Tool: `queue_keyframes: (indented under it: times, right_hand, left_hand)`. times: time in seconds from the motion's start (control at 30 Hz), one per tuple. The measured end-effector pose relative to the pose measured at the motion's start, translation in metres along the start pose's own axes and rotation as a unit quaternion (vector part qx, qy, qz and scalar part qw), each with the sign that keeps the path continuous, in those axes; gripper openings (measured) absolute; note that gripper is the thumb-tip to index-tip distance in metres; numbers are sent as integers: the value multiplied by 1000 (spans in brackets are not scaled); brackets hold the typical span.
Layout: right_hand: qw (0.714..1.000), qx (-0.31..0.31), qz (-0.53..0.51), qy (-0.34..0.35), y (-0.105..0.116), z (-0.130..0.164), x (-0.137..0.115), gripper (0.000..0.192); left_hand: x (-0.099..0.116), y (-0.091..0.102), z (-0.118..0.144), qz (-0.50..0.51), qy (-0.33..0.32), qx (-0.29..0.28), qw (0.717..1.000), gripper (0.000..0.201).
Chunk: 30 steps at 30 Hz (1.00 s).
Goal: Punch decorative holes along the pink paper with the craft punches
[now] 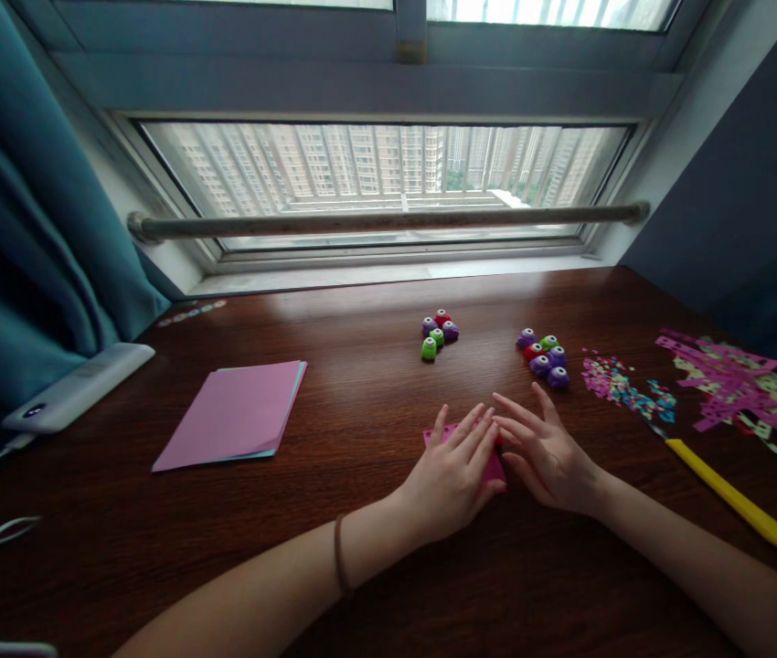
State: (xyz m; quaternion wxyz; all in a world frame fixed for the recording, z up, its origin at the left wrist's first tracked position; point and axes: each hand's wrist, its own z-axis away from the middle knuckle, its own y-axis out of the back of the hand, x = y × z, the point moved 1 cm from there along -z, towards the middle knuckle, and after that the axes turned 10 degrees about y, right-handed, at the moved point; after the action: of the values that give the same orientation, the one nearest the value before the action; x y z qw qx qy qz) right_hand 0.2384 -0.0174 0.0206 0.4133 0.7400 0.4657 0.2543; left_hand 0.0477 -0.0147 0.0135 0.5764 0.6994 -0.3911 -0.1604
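My left hand [455, 472] lies flat over a small magenta sheet of paper [495, 469] on the table, its fingers stretched out and covering most of it. Part of the sheet's upper left edge shows small holes. My right hand [553, 452] is at the sheet's right side with fingers spread, their tips close to those of my left hand. Between the fingertips a bit of a small red object [499, 440] shows; the rest is hidden, and whether either hand presses on it I cannot tell.
Small one-eyed coloured pieces stand in two groups, one ahead [437, 336], another [545, 357] to its right. Paper bits [625, 388], cut strips [738, 379] and a yellow-handled tool [735, 493] lie right. Stacked pink paper [234, 411] and a white device [79, 387] are left.
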Motion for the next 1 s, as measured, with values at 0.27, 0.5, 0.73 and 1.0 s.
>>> queue_keyframes:
  times: [0.27, 0.5, 0.73, 1.0]
  right_hand:
    - [999, -34, 14, 0, 4, -6, -7, 34]
    - [998, -53, 11, -16, 11, -13, -10, 32]
    - [995, -90, -7, -32, 13, -14, -10, 33]
    - [995, -95, -6, -19, 11, -15, -8, 32]
  left_hand:
    - [0, 7, -1, 7, -19, -2, 1000, 46]
    - [0, 10, -4, -1, -29, -22, 999, 40]
    - [0, 12, -8, 8, -34, -39, 999, 45]
    - [1, 13, -9, 14, -31, -33, 999, 45]
